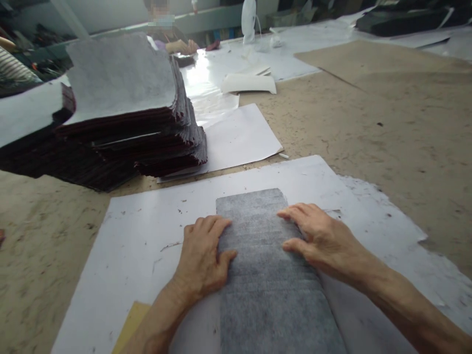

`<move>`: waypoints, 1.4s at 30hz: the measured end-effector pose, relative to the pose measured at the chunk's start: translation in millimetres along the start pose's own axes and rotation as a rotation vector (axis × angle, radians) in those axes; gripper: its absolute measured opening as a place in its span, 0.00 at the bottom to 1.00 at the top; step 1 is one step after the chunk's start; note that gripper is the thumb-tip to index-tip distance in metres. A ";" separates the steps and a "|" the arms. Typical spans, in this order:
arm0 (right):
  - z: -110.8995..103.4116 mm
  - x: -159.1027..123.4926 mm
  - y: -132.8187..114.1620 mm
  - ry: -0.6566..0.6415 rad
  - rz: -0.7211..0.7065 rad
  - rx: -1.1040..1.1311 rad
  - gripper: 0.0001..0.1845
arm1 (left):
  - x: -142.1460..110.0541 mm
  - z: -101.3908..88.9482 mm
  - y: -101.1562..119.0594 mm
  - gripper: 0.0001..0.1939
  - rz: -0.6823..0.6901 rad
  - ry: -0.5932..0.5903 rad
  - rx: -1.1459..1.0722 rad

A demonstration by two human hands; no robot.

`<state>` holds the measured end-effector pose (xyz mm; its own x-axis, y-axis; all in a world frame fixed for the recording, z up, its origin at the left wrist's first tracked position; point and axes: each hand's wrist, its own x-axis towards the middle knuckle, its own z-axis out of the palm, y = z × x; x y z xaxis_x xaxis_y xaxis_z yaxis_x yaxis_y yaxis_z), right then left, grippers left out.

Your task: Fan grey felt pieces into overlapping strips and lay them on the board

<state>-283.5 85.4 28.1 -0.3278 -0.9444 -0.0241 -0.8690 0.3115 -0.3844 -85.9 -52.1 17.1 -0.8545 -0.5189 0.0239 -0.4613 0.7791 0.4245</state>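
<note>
A long grey felt-like fabric piece [265, 275] with rounded far corners lies on a white paper sheet [147, 236] in front of me. Along its left edge rests my left hand [204, 250], thumb and fingers apart, their tips over the edge. My right hand [319, 236] sits at the opposite edge with its thumb and fingers spread, tips touching the grey surface. Neither hand is closed around the piece. Its near end runs out of the bottom of the picture, and whether more layers lie under it I cannot tell.
At the back left stands a tall stack of grey and dark red fabric pieces [125, 83], with another stack [29, 118] beside it. Curved white card [249, 83] and brown paper [368, 64] lie farther back. A person [173, 39] sits across the table near a white fan [249, 22].
</note>
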 end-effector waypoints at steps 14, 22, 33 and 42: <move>-8.2 0.4 -13.7 -0.134 0.456 0.051 0.10 | 3.2 -12.3 8.9 0.14 -0.431 -0.203 -0.144; 9.2 -47.3 -18.9 -0.078 0.781 0.410 0.21 | -35.0 3.5 18.3 0.18 -0.532 -0.054 -0.272; 20.8 -51.7 -18.8 0.014 0.671 0.356 0.19 | -32.9 6.3 14.7 0.19 -0.561 -0.033 -0.364; 20.2 -49.9 -23.7 0.091 0.691 0.350 0.17 | -35.1 7.2 9.1 0.21 -0.562 -0.004 -0.543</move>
<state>-239.0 123.0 19.7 -0.7946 -0.5313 -0.2938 -0.2942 0.7603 -0.5792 -61.8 -24.2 13.6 -0.5285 -0.7825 -0.3293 -0.6445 0.1173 0.7555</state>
